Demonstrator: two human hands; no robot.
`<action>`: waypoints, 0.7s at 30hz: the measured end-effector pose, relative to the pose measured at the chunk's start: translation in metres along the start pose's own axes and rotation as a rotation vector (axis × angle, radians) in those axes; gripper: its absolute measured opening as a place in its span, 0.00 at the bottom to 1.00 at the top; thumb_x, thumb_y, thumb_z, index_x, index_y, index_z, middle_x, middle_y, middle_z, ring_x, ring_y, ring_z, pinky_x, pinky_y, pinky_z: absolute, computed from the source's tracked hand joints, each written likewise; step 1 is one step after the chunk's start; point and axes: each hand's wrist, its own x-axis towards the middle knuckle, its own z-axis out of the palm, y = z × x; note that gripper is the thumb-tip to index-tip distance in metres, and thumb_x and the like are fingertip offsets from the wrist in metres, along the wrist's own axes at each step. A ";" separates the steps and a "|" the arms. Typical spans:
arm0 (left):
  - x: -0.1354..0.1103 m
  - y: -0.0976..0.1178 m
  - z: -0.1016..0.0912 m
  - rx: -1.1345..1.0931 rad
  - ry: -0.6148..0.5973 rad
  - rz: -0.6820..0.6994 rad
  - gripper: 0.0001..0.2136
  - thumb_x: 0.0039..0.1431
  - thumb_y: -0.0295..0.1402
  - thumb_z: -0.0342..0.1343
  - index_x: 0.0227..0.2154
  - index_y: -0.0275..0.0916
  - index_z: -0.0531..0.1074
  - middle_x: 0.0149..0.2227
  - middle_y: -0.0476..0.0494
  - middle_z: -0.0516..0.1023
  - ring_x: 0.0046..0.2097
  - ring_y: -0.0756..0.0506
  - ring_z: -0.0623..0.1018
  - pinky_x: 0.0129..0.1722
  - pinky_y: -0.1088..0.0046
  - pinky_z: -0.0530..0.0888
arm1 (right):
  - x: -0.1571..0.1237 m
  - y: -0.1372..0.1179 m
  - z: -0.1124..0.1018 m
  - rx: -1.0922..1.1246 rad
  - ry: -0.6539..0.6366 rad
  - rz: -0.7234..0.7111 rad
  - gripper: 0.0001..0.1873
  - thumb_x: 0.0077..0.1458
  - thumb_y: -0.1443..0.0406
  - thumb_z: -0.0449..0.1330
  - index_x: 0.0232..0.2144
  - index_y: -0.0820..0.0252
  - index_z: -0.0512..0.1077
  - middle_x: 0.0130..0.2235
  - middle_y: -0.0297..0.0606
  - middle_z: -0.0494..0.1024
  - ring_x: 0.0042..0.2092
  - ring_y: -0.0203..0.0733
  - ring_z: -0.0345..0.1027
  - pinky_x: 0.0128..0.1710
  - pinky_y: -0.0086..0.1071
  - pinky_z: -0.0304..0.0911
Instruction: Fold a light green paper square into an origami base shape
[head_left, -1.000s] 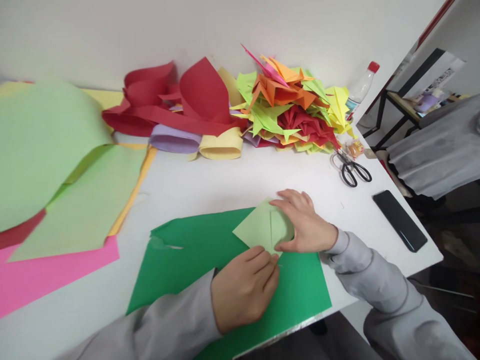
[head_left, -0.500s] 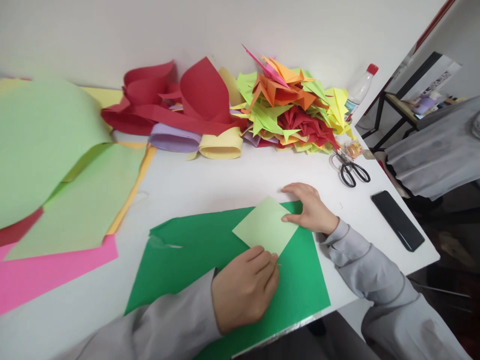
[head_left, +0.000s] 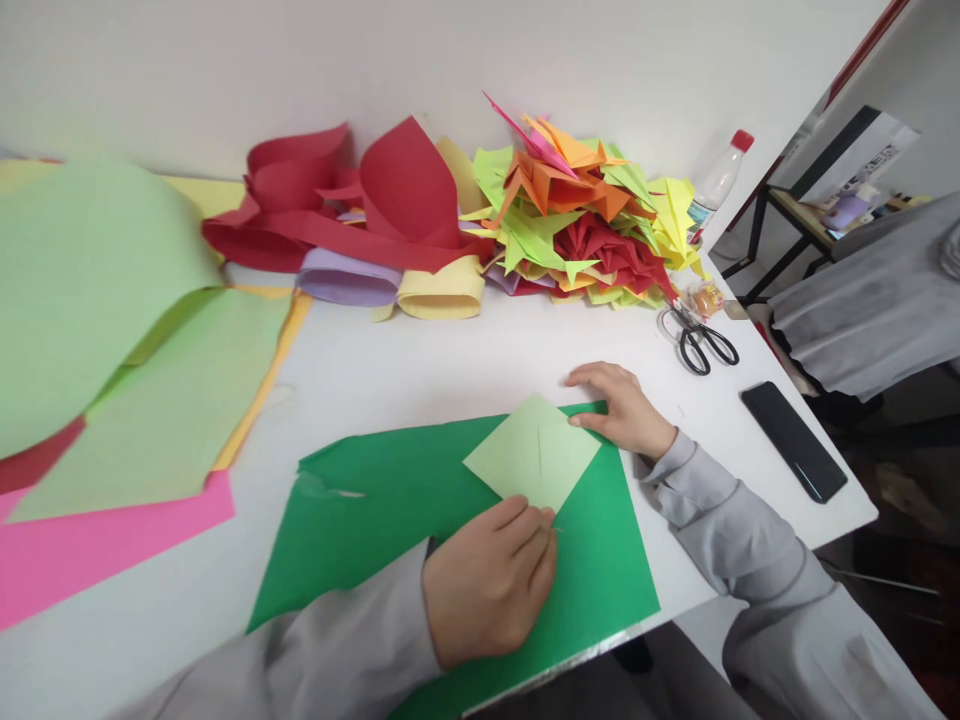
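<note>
A square of light green paper [head_left: 534, 450] lies turned like a diamond on a larger dark green sheet [head_left: 405, 530]. A short dark line, like a crease, runs down its middle. At its bottom corner my left hand [head_left: 495, 580] is closed, the fingertips pinching that corner; the corner itself is mostly hidden. My right hand [head_left: 626, 410] is open beside the right corner, thumb apart from the fingers and its tip by the paper's upper right edge. Whether the thumb presses on the paper I cannot tell.
Scissors [head_left: 697, 340] and a black phone [head_left: 795, 442] lie at the right. Folded paper shapes [head_left: 570, 220] are heaped by the wall near a bottle [head_left: 720, 180]. Curled red paper [head_left: 409, 190] and large light green sheets [head_left: 165, 400] spread leftward. A person's grey garment [head_left: 870, 300] shows far right.
The right thumb has shifted slightly up and right along the paper. A line now shows down the square's middle. The left hand has stayed at the bottom corner.
</note>
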 end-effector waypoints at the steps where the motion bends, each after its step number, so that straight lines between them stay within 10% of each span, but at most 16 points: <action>1: 0.000 0.000 0.001 0.000 0.013 -0.001 0.16 0.60 0.22 0.41 0.27 0.30 0.75 0.27 0.33 0.77 0.28 0.43 0.73 0.30 0.63 0.71 | 0.000 0.000 0.000 -0.002 0.001 0.000 0.22 0.47 0.61 0.67 0.46 0.53 0.70 0.51 0.38 0.72 0.55 0.48 0.62 0.55 0.45 0.51; 17: 0.002 -0.006 -0.006 -0.169 0.048 -0.043 0.13 0.61 0.23 0.43 0.30 0.32 0.74 0.21 0.43 0.73 0.24 0.47 0.69 0.28 0.65 0.71 | 0.005 0.008 -0.001 0.032 0.032 0.007 0.16 0.49 0.64 0.66 0.42 0.55 0.71 0.47 0.37 0.76 0.51 0.45 0.67 0.53 0.42 0.55; 21: 0.000 -0.020 0.000 -0.107 0.032 -0.176 0.09 0.60 0.24 0.48 0.37 0.31 0.74 0.38 0.37 0.79 0.41 0.42 0.75 0.43 0.60 0.73 | 0.003 0.005 0.001 0.026 0.040 0.009 0.19 0.45 0.62 0.68 0.41 0.54 0.71 0.49 0.37 0.75 0.52 0.46 0.65 0.54 0.43 0.53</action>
